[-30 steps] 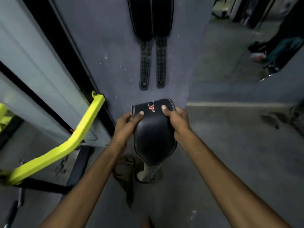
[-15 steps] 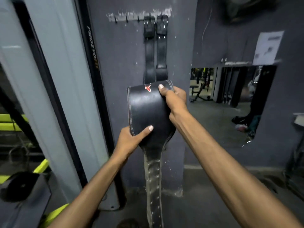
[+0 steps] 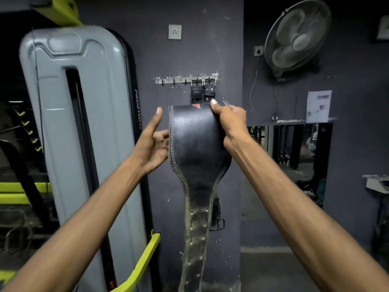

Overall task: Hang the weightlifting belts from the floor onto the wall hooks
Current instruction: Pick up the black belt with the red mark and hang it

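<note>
I hold a wide black leather weightlifting belt (image 3: 197,144) up in front of the dark wall, folded over. My right hand (image 3: 229,121) is shut on its top right corner, thumb over the front. My left hand (image 3: 153,142) is spread beside the belt's left edge, thumb raised, fingertips just touching the edge. The belt's worn strap with holes (image 3: 195,239) hangs straight down, and its buckle end (image 3: 216,216) shows behind. Just above is a metal hook rail (image 3: 179,80). Two black belts (image 3: 203,91) hang by their buckles from its right hooks; the left hooks are bare.
A tall grey machine shroud (image 3: 80,123) stands close on the left, with a yellow-green bar (image 3: 139,268) jutting low beside the belt. A wall socket (image 3: 174,32) sits above the rail. On the right are a wall fan (image 3: 296,36), a paper notice (image 3: 319,106) and a mirror (image 3: 288,157).
The belt has risen from floor level to just below the hook rail as my view tilted up. My left hand slid off the belt's front to its left edge and opened.
</note>
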The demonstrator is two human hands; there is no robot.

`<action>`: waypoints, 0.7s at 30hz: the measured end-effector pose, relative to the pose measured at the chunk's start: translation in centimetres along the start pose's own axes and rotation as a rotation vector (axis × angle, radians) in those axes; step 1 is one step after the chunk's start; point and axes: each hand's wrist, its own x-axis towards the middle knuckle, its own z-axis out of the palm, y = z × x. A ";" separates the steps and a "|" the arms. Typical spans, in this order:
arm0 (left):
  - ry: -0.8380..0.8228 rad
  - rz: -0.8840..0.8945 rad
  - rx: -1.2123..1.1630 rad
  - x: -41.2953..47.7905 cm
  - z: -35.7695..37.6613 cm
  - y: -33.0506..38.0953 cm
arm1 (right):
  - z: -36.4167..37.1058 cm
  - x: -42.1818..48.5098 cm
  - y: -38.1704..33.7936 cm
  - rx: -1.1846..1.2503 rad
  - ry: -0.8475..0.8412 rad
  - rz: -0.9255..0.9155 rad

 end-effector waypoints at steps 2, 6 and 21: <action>0.046 -0.013 -0.059 1.7 0.3 2.6 | 0.1 -1.0 -0.7 -0.030 -0.047 -0.023; 0.169 0.064 -0.188 3.5 0.4 4.1 | -0.5 -2.9 -2.5 -0.222 -0.217 -0.126; 0.163 0.404 0.084 0.2 -0.7 5.7 | -2.5 -5.3 -2.1 -0.097 -0.735 0.188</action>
